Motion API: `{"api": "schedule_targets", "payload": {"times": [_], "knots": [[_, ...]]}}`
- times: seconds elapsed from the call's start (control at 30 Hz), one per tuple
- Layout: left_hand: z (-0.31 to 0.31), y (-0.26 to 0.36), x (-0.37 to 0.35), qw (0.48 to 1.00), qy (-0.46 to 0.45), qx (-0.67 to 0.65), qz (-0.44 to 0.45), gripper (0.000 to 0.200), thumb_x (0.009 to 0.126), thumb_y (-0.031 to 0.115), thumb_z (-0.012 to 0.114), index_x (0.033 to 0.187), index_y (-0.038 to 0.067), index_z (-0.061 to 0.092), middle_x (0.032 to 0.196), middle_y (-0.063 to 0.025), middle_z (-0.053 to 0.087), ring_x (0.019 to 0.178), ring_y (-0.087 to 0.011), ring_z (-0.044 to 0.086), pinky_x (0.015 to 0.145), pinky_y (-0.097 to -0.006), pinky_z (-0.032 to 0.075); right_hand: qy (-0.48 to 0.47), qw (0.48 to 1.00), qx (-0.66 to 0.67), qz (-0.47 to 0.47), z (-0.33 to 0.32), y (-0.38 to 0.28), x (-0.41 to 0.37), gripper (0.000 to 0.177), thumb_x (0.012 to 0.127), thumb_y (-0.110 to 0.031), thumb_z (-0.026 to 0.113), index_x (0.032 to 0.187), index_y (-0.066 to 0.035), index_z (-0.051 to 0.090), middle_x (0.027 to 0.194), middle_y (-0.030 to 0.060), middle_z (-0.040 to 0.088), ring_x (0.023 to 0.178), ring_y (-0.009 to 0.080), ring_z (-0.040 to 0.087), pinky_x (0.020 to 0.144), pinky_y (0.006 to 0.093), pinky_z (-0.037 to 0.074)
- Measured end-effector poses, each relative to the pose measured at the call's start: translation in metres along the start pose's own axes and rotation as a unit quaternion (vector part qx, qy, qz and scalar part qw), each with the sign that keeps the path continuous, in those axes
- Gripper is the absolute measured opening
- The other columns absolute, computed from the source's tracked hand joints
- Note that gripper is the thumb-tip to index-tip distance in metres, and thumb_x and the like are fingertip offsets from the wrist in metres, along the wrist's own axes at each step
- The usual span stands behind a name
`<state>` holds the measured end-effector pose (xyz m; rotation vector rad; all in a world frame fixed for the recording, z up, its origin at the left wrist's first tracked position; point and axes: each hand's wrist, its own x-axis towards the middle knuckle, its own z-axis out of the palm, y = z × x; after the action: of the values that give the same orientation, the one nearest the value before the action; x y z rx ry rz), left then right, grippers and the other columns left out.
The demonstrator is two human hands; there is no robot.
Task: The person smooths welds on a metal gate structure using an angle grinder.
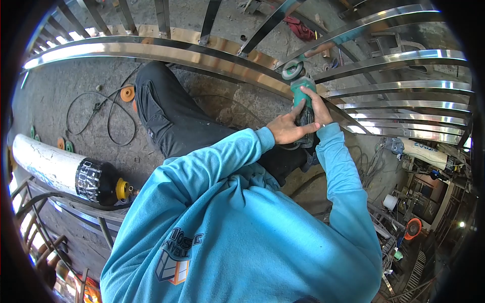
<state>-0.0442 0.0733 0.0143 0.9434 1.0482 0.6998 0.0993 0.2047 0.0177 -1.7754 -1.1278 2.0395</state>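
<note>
A green and black angle grinder (pixel 303 93) is held in both of my hands in front of my body. My left hand (pixel 289 127) wraps round the dark rear body from the left. On its other side, my right hand (pixel 319 107) closes on it with the fingers reaching along the green front housing. The grinder's disc (pixel 292 69) sits right at a shiny metal frame (pixel 268 78), close to where bars join the flat rail. Part of the grinder's handle is hidden behind my hands.
Polished metal bars (pixel 399 65) of the frame fan out ahead and to the right. A black and white gas cylinder (pixel 55 161) lies at left, near a looped cable (pixel 103 103) and orange discs (pixel 128 93) on the concrete. Another cylinder (pixel 424 153) is at right.
</note>
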Motion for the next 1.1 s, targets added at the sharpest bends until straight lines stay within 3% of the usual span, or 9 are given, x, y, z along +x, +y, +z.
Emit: {"api": "schedule_targets", "payload": {"times": [0.27, 0.37, 0.53, 0.73, 0.8, 0.87, 1.1], "knots": [[0.001, 0.002, -0.01, 1.0, 0.002, -0.004, -0.003, 0.124, 0.078, 0.081, 0.06, 0.162, 0.006, 0.007, 0.152, -0.032, 0.04, 0.144, -0.0415, 0.038, 0.122, -0.0414, 0.028, 0.042, 0.998, -0.037, -0.032, 0.004, 0.003, -0.001, 0.049, 0.087, -0.035, 0.076, 0.117, -0.001, 0.058, 0.094, 0.0066, 0.062, 0.078, 0.0151, 0.063, 0.069, 0.0304, 0.053], [0.003, 0.005, -0.016, 1.0, 0.022, 0.023, 0.003, 0.125, 0.077, 0.078, 0.065, 0.161, 0.005, 0.009, 0.147, -0.0337, 0.045, 0.14, -0.0426, 0.044, 0.12, -0.0419, 0.031, 0.076, 0.992, -0.088, -0.045, 0.009, 0.001, -0.006, 0.047, 0.088, -0.04, 0.073, 0.11, -0.002, 0.059, 0.084, 0.0075, 0.061, 0.069, 0.0161, 0.062, 0.062, 0.0308, 0.053], [0.002, 0.012, -0.03, 0.995, 0.026, 0.081, 0.042, 0.118, 0.079, 0.068, 0.07, 0.16, 0.002, 0.015, 0.135, -0.0364, 0.055, 0.127, -0.0442, 0.057, 0.114, -0.0419, 0.039, 0.073, 0.993, -0.027, -0.091, 0.011, 0.008, -0.019, 0.048, 0.087, -0.039, 0.074, 0.112, 0.0, 0.059, 0.084, 0.0083, 0.062, 0.067, 0.0166, 0.063, 0.06, 0.0311, 0.054], [0.002, 0.02, -0.039, 0.996, 0.037, 0.071, 0.049, 0.118, 0.08, 0.063, 0.073, 0.158, -0.004, 0.016, 0.131, -0.0382, 0.057, 0.123, -0.0446, 0.06, 0.109, -0.0423, 0.044, 0.083, 0.994, 0.025, -0.066, -0.001, 0.011, -0.013, 0.051, 0.088, -0.042, 0.073, 0.112, 0.0, 0.059, 0.084, 0.0085, 0.063, 0.065, 0.0174, 0.064, 0.059, 0.03, 0.055], [0.007, 0.015, -0.036, 0.992, 0.067, 0.089, 0.063, 0.118, 0.079, 0.061, 0.074, 0.157, -0.006, 0.017, 0.13, -0.0386, 0.057, 0.123, -0.0444, 0.06, 0.108, -0.0421, 0.045, 0.071, 0.995, 0.056, -0.05, -0.005, 0.013, -0.005, 0.054, 0.084, -0.035, 0.078, 0.119, 0.0, 0.058, 0.091, 0.0064, 0.063, 0.074, 0.0151, 0.063, 0.064, 0.0301, 0.053], [0.007, 0.014, -0.034, 0.994, 0.066, 0.061, 0.056, 0.119, 0.079, 0.061, 0.075, 0.156, -0.008, 0.017, 0.13, -0.0386, 0.057, 0.125, -0.0441, 0.059, 0.108, -0.0418, 0.044, 0.055, 0.995, 0.067, -0.054, -0.006, 0.013, 0.0, 0.054, 0.084, -0.036, 0.079, 0.118, 0.0, 0.059, 0.091, 0.0063, 0.063, 0.072, 0.0146, 0.063, 0.063, 0.029, 0.053], [0.009, 0.012, -0.029, 0.992, 0.082, 0.076, 0.058, 0.12, 0.078, 0.057, 0.077, 0.154, -0.013, 0.016, 0.13, -0.0382, 0.057, 0.125, -0.0435, 0.059, 0.109, -0.0414, 0.043, 0.035, 0.998, 0.013, -0.054, 0.001, 0.003, 0.002, 0.055, 0.085, -0.038, 0.078, 0.118, 0.001, 0.06, 0.091, 0.0064, 0.064, 0.073, 0.0142, 0.063, 0.063, 0.0276, 0.053]]}}
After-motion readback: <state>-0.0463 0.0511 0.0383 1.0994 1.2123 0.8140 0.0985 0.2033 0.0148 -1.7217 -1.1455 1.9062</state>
